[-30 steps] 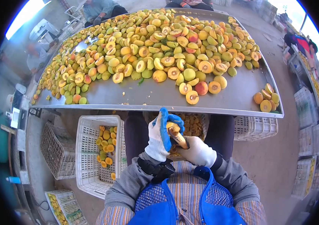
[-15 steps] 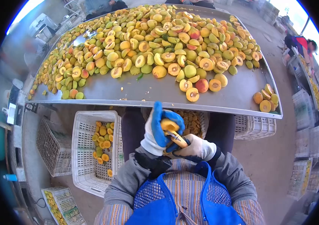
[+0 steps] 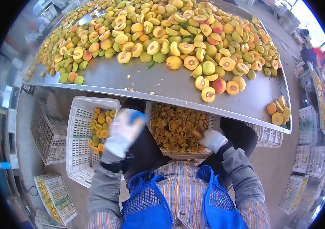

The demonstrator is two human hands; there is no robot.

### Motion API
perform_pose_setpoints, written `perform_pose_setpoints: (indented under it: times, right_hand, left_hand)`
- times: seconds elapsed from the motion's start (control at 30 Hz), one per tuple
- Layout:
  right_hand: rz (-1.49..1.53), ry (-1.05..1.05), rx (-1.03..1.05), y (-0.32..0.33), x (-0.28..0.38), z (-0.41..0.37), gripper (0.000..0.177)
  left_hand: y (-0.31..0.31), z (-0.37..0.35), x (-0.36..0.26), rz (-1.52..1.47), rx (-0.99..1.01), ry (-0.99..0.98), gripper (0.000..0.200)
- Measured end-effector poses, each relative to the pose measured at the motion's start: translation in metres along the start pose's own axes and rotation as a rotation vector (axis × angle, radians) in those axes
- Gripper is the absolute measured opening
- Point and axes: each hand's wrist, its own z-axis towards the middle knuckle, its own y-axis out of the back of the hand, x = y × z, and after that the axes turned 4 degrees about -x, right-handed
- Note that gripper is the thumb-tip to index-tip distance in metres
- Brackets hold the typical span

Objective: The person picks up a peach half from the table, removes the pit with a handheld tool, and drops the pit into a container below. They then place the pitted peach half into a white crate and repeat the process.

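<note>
My left hand [image 3: 126, 124], in a white glove with blue at the fingers, is smeared by motion over the right rim of a white plastic crate [image 3: 74, 133]. Whether a fruit is in it cannot be made out. Halved peaches [image 3: 100, 124] lie inside that crate. My right hand [image 3: 212, 140], gloved in white and grey, is closed around a wooden-handled pitting knife [image 3: 197, 133], whose blurred end points up and left. Below this hand, between my knees, a crate [image 3: 212, 121] holds brown pits and fruit scraps [image 3: 177, 129].
A metal table [image 3: 105, 74] carries a big heap of peach halves [image 3: 162, 38], with a small cluster [image 3: 279, 110] at its right corner. More crates [image 3: 50, 131] stand at left, under the table and along the right side. A person in red [image 3: 317, 57] bends at another table.
My left hand has moved left and away from my right hand, toward the white crate. My right hand has shifted right with the knife. The view has tilted down, showing the pit crate.
</note>
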Motion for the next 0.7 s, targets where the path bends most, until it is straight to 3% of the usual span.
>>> perform_pose_setpoints:
  times: [0.03, 0.13, 0.2, 0.27, 0.3, 0.37, 0.4, 0.47, 0.5, 0.53, 0.57, 0.6, 0.7]
  right_hand:
    - [-0.036, 0.005, 0.024, -0.011, 0.004, 0.008, 0.040]
    - [-0.093, 0.044, 0.172, -0.046, 0.014, 0.032, 0.034]
    - [-0.109, 0.068, 0.264, -0.057, 0.020, 0.041, 0.032]
    - [-0.138, 0.103, 0.307, -0.090, 0.006, 0.059, 0.033]
    - [-0.164, 0.140, 0.345, -0.102, 0.002, 0.066, 0.035]
    - [-0.160, 0.144, 0.393, -0.107, 0.002, 0.076, 0.034]
    - [-0.170, 0.144, 0.432, -0.107, -0.001, 0.083, 0.032]
    - [-0.129, 0.176, 0.454, -0.113, -0.009, 0.090, 0.031]
    - [-0.244, 0.250, 0.203, -0.127, -0.012, 0.092, 0.029]
    - [-0.357, 0.320, -0.051, -0.146, -0.017, 0.094, 0.028]
    - [0.109, 0.334, -0.528, -0.194, -0.033, 0.111, 0.026]
    - [0.107, 0.304, -0.512, -0.203, -0.037, 0.113, 0.026]
    - [0.000, 0.172, -0.140, -0.182, -0.038, 0.135, 0.026]
  left_hand:
    - [-0.019, 0.004, -0.019, 0.121, 0.236, -0.187, 0.037]
    - [-0.109, 0.009, -0.060, 0.455, 1.206, -0.230, 0.030]
    - [-0.157, -0.014, -0.043, 0.494, 1.266, -0.407, 0.029]
    - [-0.229, -0.033, 0.004, 0.374, 1.434, -0.268, 0.032]
    - [-0.234, -0.022, 0.002, 0.377, 1.442, -0.261, 0.032]
    - [-0.240, 0.001, -0.003, 0.402, 1.689, 0.011, 0.039]
    - [-0.256, -0.002, 0.019, 0.387, 1.763, 0.031, 0.046]
    - [-0.240, 0.000, 0.009, 0.511, 1.577, 0.089, 0.045]
    - [-0.242, -0.005, 0.019, 0.516, 1.589, 0.096, 0.045]
    - [-0.247, -0.014, 0.031, 0.509, 1.369, -0.154, 0.045]
    - [-0.251, -0.017, 0.039, 0.491, 1.139, -0.391, 0.046]
    - [-0.246, -0.009, 0.036, 0.427, 1.093, -0.202, 0.046]
    - [-0.242, 0.007, 0.041, 0.435, 1.013, -0.111, 0.046]
